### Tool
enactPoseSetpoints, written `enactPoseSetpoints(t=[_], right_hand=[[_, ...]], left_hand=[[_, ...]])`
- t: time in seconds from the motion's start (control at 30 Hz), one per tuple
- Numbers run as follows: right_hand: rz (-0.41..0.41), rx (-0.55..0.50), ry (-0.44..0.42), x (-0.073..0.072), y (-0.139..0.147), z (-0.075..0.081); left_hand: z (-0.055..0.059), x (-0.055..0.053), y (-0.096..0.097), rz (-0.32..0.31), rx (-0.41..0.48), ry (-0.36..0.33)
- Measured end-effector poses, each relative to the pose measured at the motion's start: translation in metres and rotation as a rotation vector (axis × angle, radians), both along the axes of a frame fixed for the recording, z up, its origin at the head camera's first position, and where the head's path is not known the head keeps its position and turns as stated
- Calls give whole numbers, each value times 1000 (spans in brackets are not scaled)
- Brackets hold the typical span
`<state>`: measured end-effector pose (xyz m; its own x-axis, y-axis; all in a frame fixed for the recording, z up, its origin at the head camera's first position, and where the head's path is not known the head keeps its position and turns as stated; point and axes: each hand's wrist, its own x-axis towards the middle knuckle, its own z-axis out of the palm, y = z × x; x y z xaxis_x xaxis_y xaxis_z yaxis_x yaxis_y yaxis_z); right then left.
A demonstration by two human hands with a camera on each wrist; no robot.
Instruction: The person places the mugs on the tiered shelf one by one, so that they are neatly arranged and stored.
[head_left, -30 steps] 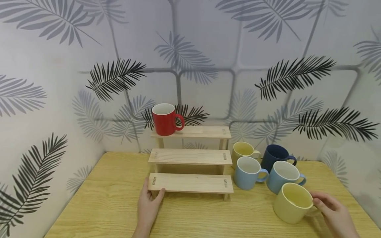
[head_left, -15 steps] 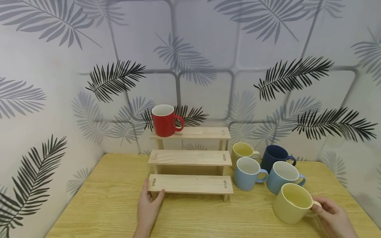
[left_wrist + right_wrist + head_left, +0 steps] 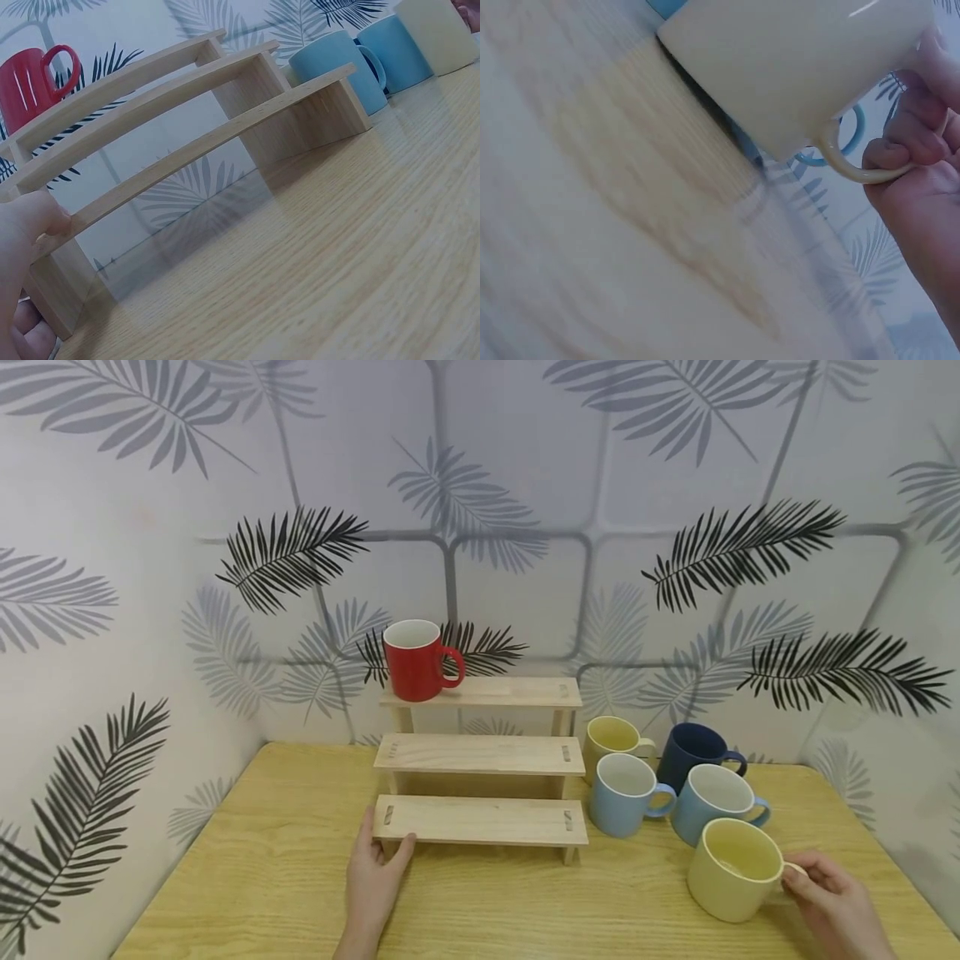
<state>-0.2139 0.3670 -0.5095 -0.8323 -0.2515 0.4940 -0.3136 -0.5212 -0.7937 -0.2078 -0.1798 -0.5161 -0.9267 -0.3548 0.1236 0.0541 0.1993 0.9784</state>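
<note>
My left hand (image 3: 372, 877) grips the left end of the lowest step of a three-tier wooden shelf (image 3: 480, 820). In the left wrist view the thumb (image 3: 46, 214) lies at the step's front edge, and the other fingers are behind the side leg. At the right, my right hand (image 3: 836, 897) holds a large pale yellow mug (image 3: 723, 889) by its handle (image 3: 855, 171), fingers curled round it. The mug is upright; whether its base touches the table I cannot tell. A red mug (image 3: 414, 672) stands on the top step, at its left.
Between shelf and right hand stand two light blue mugs, the nearer-left blue mug (image 3: 618, 802) and the right blue mug (image 3: 701, 818). Behind them are a smaller yellow mug (image 3: 600, 756) and a navy mug (image 3: 678, 764). A leaf-patterned wall (image 3: 510, 610) borders the wooden table (image 3: 285, 835).
My right fingers have shifted on the yellow mug's handle and now curl through it. The mug stays in nearly the same place. My left hand and the shelf look unchanged.
</note>
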Motion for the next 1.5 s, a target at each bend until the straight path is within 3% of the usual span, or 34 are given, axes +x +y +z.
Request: enactPoseSetpoints(t=[0.3, 0.57, 0.67, 1.0, 1.5], right_hand=[[-175, 102, -17, 2, -16, 15], [-267, 163, -58, 3, -31, 30], [-252, 139, -35, 3, -38, 37], [-163, -74, 96, 0, -64, 60], [-242, -56, 78, 5, -113, 86]], left_hand=[[0, 0, 1, 17, -17, -16], [2, 3, 0, 12, -20, -37], [3, 5, 0, 17, -31, -46], [4, 0, 2, 21, -32, -39], [4, 2, 2, 10, -33, -46]])
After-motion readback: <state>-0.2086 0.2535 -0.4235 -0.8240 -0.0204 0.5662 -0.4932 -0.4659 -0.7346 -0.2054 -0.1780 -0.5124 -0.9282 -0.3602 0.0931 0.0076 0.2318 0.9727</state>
